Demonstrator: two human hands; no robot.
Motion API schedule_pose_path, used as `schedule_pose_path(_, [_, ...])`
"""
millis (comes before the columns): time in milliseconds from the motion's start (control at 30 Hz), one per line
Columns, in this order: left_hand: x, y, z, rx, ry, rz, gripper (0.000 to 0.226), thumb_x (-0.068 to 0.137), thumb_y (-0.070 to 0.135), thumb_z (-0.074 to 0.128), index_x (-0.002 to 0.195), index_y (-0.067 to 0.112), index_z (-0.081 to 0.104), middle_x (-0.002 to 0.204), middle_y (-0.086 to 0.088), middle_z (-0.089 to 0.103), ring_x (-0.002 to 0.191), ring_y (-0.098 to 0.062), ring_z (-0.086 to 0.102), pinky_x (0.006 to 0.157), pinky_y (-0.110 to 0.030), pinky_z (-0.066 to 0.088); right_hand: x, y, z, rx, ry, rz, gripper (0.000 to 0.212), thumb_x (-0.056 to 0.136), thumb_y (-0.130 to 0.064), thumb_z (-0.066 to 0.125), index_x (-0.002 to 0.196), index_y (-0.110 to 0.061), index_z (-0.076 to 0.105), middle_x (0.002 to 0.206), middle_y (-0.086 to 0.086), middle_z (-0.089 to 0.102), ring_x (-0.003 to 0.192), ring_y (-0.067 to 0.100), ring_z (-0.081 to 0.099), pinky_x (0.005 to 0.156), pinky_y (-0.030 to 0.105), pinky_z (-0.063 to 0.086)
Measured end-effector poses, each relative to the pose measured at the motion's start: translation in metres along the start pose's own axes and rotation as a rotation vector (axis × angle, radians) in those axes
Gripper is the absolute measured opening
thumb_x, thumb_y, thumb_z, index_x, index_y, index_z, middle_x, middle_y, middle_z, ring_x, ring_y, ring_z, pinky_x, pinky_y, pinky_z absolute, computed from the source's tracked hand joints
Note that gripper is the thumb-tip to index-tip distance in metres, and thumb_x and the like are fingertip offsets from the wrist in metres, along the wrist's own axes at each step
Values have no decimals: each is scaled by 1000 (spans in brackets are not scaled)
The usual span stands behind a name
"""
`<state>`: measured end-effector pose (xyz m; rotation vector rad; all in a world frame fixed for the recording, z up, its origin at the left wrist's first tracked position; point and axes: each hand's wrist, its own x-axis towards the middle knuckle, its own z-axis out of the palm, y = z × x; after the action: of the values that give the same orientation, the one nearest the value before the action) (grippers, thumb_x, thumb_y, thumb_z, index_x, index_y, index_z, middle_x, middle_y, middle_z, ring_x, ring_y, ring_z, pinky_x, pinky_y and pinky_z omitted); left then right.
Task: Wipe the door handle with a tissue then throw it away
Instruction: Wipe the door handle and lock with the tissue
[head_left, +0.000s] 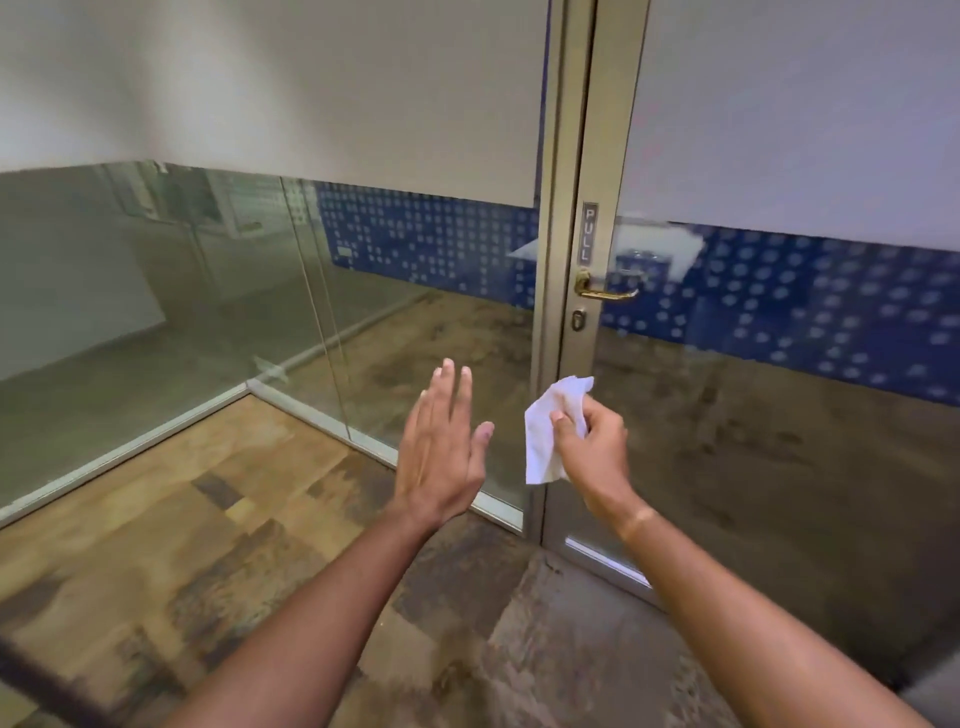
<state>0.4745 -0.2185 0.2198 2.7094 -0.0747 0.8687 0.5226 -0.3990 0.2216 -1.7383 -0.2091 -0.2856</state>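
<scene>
While the right hand (597, 447) pinches the tissue (545, 431), soft, light and floppy, left hand (441, 457) hangs open; the far handle (608, 291) looks rigid, best wrapped along its lever.

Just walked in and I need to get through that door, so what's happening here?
A person stands facing a glass door. Their right hand pinches a white tissue, held up in the air below the brass handle and not touching it. The left hand is open and empty, fingers spread, beside it. The door looks shut, with a PULL sign above the handle. No wiping is happening yet, and no bin is in view.
</scene>
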Motion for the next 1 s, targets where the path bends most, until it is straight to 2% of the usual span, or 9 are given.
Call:
schedule_pose_path(133, [33,13,28,-21,-31,59,67,97,36,38,154,11,13,163,-12,9,151,-21,5,122,-39,13,28,13,-19,-56,64,-1,24,85,-18,59,82,5,53,70,6,50,68,15,45,61,30,38])
schedule_pose_path(267, [71,14,58,-39,-46,108,67,97,35,38,154,9,13,163,-12,8,151,-22,4,122,-39,12,57,20,-28,-80,140,7,23,87,-23,64,82,-1,60,78,22,62,68,14,49,61,30,42])
schedule_pose_path(367, [105,8,82,-50,-49,146,69,97,36,36,154,7,12,163,-12,6,151,-22,3,122,-38,10,85,26,-29,-109,195,14,16,86,-25,66,79,-10,62,77,13,67,67,12,54,61,27,45])
schedule_pose_path(500, [160,-6,113,-59,-69,194,71,97,39,33,154,8,6,163,-11,0,151,-21,-2,123,-37,5,134,32,-19,-169,280,31,23,85,-17,63,78,4,56,68,19,55,65,16,47,62,31,42])
schedule_pose_path(567, [184,-13,123,-48,-68,227,71,97,41,31,154,9,3,163,-11,-3,151,-20,-4,123,-36,2,156,32,-14,-197,318,30,17,84,-14,62,78,1,59,72,21,60,66,19,52,62,31,45])
schedule_pose_path(633, [209,-23,135,-32,-73,261,72,97,42,30,154,9,1,163,-11,-4,151,-20,-5,122,-35,0,178,33,-5,-216,358,38,10,84,-15,60,77,-7,62,74,13,65,71,24,60,65,32,50])
schedule_pose_path(767, [247,-39,159,-37,-90,281,73,98,42,33,155,9,0,163,-12,-4,151,-21,-4,121,-34,-2,214,40,10,-267,417,61,13,84,-16,56,77,-6,60,74,11,66,76,24,63,69,36,52])
schedule_pose_path(900, [274,-49,184,-65,-101,299,73,99,41,35,154,8,-1,163,-11,-5,151,-20,-6,123,-36,1,246,47,15,-351,452,88,19,86,-22,53,75,-7,57,70,6,64,73,25,60,58,31,46])
schedule_pose_path(1000, [294,-51,204,-87,-117,304,72,99,41,33,154,8,-2,163,-11,-6,151,-20,-7,123,-38,4,272,54,13,-417,453,89,16,86,-17,51,78,-8,60,72,6,64,71,26,57,56,29,44])
